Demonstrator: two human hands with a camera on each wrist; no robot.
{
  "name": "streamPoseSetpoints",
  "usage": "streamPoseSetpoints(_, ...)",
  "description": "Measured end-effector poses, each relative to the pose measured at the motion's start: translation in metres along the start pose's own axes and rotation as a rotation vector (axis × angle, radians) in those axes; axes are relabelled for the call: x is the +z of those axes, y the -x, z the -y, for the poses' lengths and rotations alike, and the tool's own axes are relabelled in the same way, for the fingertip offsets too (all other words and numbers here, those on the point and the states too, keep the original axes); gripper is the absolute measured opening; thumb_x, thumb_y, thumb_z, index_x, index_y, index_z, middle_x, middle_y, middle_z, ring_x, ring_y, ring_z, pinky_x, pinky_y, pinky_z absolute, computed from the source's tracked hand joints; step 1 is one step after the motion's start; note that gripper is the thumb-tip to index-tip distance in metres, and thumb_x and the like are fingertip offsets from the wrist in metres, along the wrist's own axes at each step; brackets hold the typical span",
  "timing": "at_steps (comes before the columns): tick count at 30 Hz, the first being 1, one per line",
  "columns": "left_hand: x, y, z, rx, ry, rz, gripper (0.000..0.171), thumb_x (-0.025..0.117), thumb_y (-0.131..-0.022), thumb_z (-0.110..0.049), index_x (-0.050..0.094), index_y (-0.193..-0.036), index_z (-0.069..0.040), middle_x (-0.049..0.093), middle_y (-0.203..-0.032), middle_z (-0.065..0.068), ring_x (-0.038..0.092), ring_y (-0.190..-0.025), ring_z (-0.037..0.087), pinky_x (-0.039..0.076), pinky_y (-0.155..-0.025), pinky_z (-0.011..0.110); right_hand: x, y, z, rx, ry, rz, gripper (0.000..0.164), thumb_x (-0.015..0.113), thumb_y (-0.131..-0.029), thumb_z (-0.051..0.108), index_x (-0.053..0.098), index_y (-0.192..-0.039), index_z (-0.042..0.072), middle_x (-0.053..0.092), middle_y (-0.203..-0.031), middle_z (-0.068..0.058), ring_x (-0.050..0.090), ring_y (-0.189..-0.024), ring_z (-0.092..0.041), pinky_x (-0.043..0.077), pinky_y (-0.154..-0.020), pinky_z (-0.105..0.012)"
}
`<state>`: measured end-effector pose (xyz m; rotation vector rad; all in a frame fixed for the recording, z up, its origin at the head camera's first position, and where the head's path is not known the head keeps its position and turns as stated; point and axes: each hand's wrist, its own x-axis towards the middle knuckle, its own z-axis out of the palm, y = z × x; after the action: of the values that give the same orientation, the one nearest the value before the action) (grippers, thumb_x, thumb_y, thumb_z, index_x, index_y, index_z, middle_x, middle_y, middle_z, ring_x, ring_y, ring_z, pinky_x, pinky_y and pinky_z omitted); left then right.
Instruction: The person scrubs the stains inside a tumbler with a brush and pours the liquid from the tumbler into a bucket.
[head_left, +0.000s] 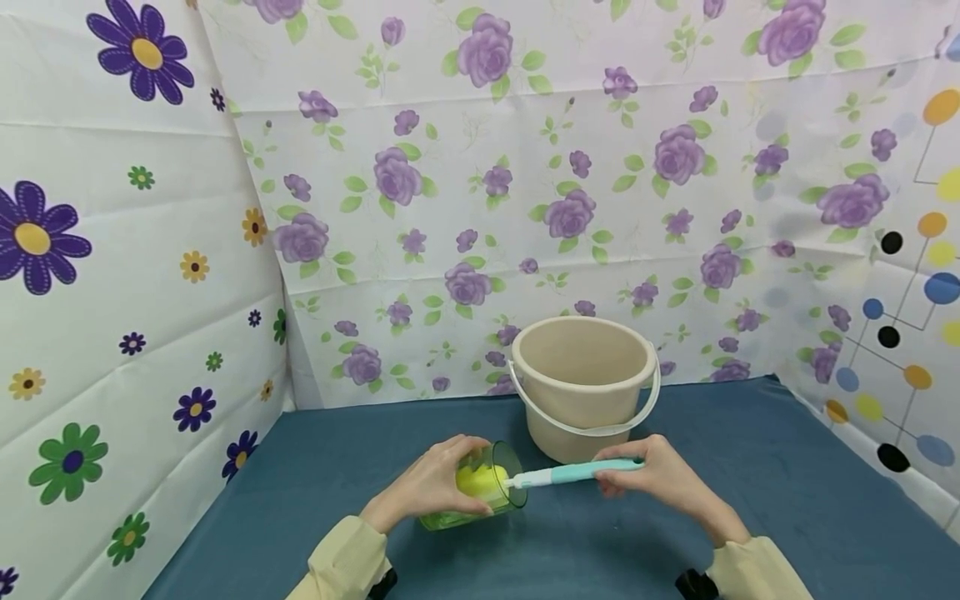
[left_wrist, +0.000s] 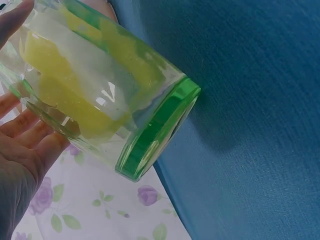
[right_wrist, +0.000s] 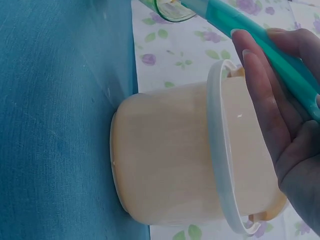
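My left hand (head_left: 441,477) grips a clear green drinking glass (head_left: 512,473), tipped on its side with its mouth facing right. Inside the glass sits the yellow and white sponge head (left_wrist: 75,75) of a bottle brush (head_left: 577,472). My right hand (head_left: 651,475) pinches the brush's teal handle (right_wrist: 265,45) between thumb and fingers, and the white neck runs into the glass's mouth. In the left wrist view the thick green base (left_wrist: 159,131) of the glass hangs above the blue cloth, and the sponge shows through the wall.
A beige bucket (head_left: 577,408) with a white handle stands just behind both hands, towards the back of the table. Blue cloth (head_left: 337,467) covers the table. Flower-printed sheets (head_left: 420,250) rise behind it and at the sides.
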<state>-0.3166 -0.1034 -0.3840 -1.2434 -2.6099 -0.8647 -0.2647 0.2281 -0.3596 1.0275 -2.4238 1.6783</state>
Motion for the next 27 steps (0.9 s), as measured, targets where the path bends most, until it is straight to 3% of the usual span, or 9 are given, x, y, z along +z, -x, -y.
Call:
streamPoseSetpoints(6, 0.001, -0.0001, 0.0009, 0.017, 0.002, -0.003, 0.073, 0.074, -0.067, -0.052, 0.049, -0.126, -0.016, 0.051, -0.109, -0.005, 0.05, -0.095, 0.012, 0.045, -0.076, 0.033, 0.0005, 0.0008, 0.0011, -0.007, -0.039, 0.025, 0.016, 0.061, -0.085, 0.001, 0.065, -0.098, -0.008, 0.065, -0.074, -0.016, 0.062, -0.062, -0.03, 0.05, -0.054, -0.042)
streamPoseSetpoints(14, -0.0003, 0.0, -0.0001, 0.014, 0.009, 0.002, 0.074, 0.074, -0.067, -0.051, 0.048, -0.127, -0.015, 0.051, -0.115, -0.003, 0.049, -0.099, 0.013, 0.044, -0.079, 0.034, 0.0017, 0.0, 0.0008, 0.02, -0.076, -0.015, 0.019, 0.063, -0.084, 0.003, 0.064, -0.1, -0.008, 0.065, -0.076, -0.016, 0.061, -0.066, -0.038, 0.051, -0.058, -0.042)
streamPoseSetpoints(24, -0.0005, -0.0003, -0.0005, -0.001, 0.007, 0.015, 0.075, 0.075, -0.066, -0.05, 0.048, -0.127, -0.015, 0.05, -0.114, -0.004, 0.049, -0.099, 0.012, 0.044, -0.079, 0.034, -0.0016, -0.0001, -0.0024, 0.002, -0.037, 0.011, 0.018, 0.062, -0.085, 0.003, 0.064, -0.099, -0.008, 0.065, -0.076, -0.016, 0.063, -0.064, -0.027, 0.05, -0.057, -0.042)
streamPoseSetpoints(27, -0.0006, -0.0008, -0.0002, 0.015, 0.007, 0.008, 0.074, 0.074, -0.067, -0.051, 0.049, -0.126, -0.014, 0.051, -0.112, -0.004, 0.05, -0.097, 0.012, 0.044, -0.078, 0.034, -0.0008, 0.0001, -0.0021, 0.0, -0.061, 0.027, 0.018, 0.061, -0.085, 0.002, 0.064, -0.1, -0.009, 0.065, -0.077, -0.017, 0.063, -0.064, -0.031, 0.05, -0.056, -0.042)
